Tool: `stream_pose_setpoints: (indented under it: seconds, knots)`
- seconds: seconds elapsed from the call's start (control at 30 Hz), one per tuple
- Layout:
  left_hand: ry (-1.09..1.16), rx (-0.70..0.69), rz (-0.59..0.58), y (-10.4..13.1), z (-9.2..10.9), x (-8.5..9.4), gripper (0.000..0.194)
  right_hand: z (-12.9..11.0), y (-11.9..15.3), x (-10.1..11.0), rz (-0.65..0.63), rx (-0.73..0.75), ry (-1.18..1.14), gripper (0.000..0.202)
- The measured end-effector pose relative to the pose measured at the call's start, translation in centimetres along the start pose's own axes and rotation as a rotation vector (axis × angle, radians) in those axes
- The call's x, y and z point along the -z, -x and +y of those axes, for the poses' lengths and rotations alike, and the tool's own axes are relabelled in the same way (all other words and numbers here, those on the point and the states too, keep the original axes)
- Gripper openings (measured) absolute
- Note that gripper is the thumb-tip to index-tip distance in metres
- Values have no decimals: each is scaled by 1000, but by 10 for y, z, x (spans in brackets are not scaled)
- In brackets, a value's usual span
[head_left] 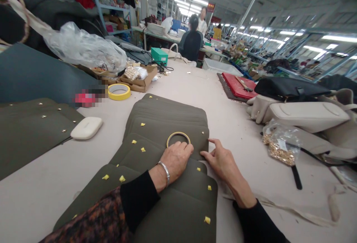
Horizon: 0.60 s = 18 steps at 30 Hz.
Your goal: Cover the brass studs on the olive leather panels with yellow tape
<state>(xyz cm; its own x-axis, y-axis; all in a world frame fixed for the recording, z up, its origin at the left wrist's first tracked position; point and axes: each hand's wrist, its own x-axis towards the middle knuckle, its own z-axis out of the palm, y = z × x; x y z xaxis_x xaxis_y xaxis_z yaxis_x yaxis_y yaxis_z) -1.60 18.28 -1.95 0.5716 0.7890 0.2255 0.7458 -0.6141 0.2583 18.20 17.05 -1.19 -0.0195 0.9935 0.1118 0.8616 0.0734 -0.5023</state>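
My left hand (pixel 175 161), with a silver bangle at the wrist, is closed on a narrow roll of yellow tape (pixel 178 134) over a dark olive panel. Beneath it, several olive panels (pixel 164 111) lie overlapped in a fanned stack, with small yellow tape pieces (pixel 122 178) stuck on them. A small metal stud (pixel 203 133) shows near the right edge of one panel. At that edge is my right hand (pixel 223 160), thumb and forefinger apart, fingertips at or just beside the panel's side. The fingers of my left hand partly hide the tape roll.
On the left are a wider yellow tape roll (pixel 119 92), a white rounded case (pixel 86 128) and more studded olive panels (pixel 36 131). Pale bags (pixel 309 114) and a bag of gold hardware (pixel 281 150) lie right. A hammer (pixel 244 84) rests on red material. People sit and stand beyond.
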Motion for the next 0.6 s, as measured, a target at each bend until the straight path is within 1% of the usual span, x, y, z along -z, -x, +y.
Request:
stream_pose_setpoints:
  seconds: [0.03,0.07,0.13,0.17,0.23,0.3,0.37,0.43,0.53,0.6]
  knots:
    - [6,0,1,1,0,0,15,2,1,4,27,2,-16,34]
    - [10,0,4,1,0,1,15,4,3,8,61,33,-28,27]
    - [15,-4,15,2,-1,2,16,7,8,14,102,169,-14,16]
    - [16,-7,19,2,-1,3,16,8,10,15,91,263,17,16]
    - [20,-13,28,2,-1,4,16,7,13,14,10,440,110,20]
    - [24,-17,35,3,0,4,15,3,12,9,-67,528,223,23]
    - [24,-23,40,3,0,4,15,-3,8,4,-100,505,324,24]
    - [17,-36,54,4,-1,3,15,-9,1,0,-123,398,367,24]
    - [29,-67,111,4,-3,2,17,-16,-8,-1,-158,211,329,22]
    - [84,-96,181,4,-6,4,18,-17,-12,0,-159,122,268,20]
